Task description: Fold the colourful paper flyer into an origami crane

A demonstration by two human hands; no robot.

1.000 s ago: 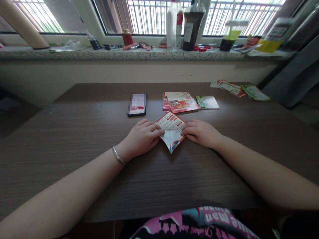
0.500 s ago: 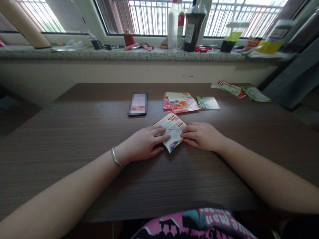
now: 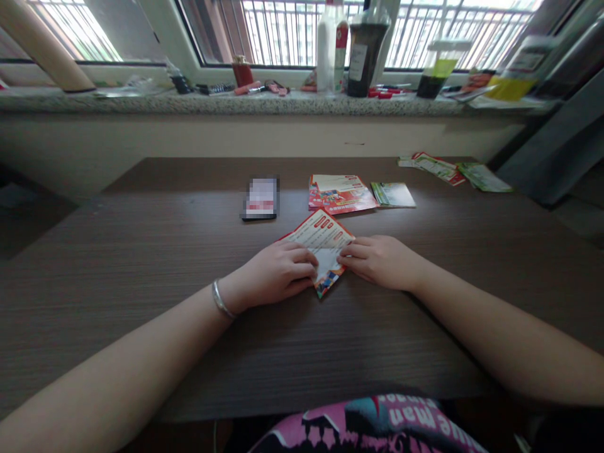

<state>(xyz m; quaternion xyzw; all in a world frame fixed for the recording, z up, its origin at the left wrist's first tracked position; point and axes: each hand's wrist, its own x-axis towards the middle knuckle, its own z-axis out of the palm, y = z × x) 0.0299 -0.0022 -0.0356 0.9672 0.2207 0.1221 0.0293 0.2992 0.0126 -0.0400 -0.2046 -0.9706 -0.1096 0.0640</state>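
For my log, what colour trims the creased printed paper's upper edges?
Red on the paper, shown in the head view.

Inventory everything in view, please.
Table: one, brown, centre.
Leaflet: one, white-red, mid-table.
Leaflet pile: one, red-cream, behind it.
Small cards: count unclear, green-white, beside pile.
Papers: several, red-green-white, back right.
Phone: one, black-edged, back left.
Windowsill: one, grey, back.
Containers, oddments: several, mixed, on sill.
Tube: one, tan, sill left.
Window: one, pale-framed, behind sill.
Cloth: one, grey, right.
Shirt: one, pink-black, bottom.
Bracelet: one, silver, left wrist.
Left hand, right hand: two, on leaflet.
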